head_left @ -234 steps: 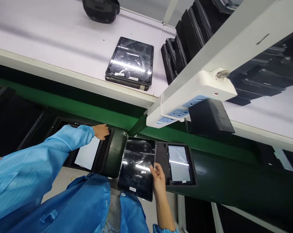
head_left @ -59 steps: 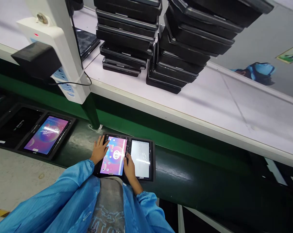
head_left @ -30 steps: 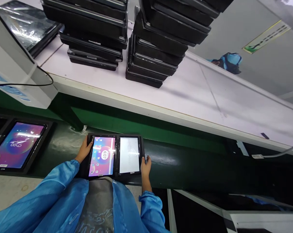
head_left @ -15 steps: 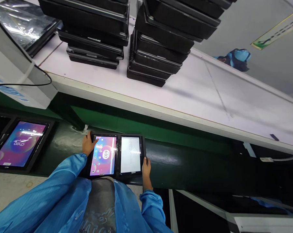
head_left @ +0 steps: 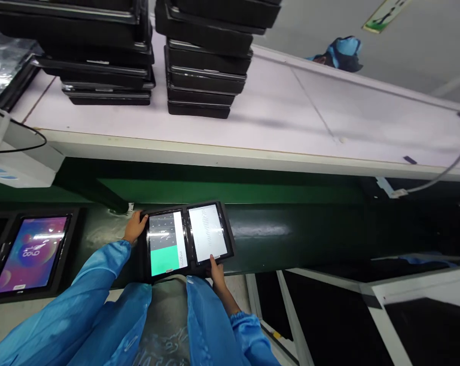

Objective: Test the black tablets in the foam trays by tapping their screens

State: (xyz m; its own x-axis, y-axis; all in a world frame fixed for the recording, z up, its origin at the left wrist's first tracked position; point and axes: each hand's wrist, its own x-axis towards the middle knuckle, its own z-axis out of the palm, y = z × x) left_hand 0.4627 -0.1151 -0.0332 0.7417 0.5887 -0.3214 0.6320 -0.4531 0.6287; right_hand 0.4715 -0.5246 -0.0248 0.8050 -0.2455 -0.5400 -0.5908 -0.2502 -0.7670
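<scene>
In front of my body a black tray (head_left: 230, 236) sits slightly turned on the dark green surface, with two tablets side by side in it. The left tablet (head_left: 167, 239) shows a grey keypad and a green block. On the right tablet (head_left: 209, 231) is a white screen with lines of small text. My left hand (head_left: 135, 227) grips the tray's upper left corner, thumb on top. My right hand (head_left: 216, 274) holds the tray's lower edge below the right tablet, its thumb at that tablet's edge; the other fingers are mostly hidden underneath.
Another black tray (head_left: 71, 239) with a lit tablet (head_left: 33, 251) lies to the left. Above, a pale shelf (head_left: 283, 122) bears stacks of black trays (head_left: 207, 76). A white box (head_left: 24, 162) with a black cable juts in at left. A person in blue (head_left: 344, 51) is beyond the shelf.
The left tablet's screen went from a home screen to a keypad with green. My right hand moved from the tray's right side to its lower edge. The tray turned slightly.
</scene>
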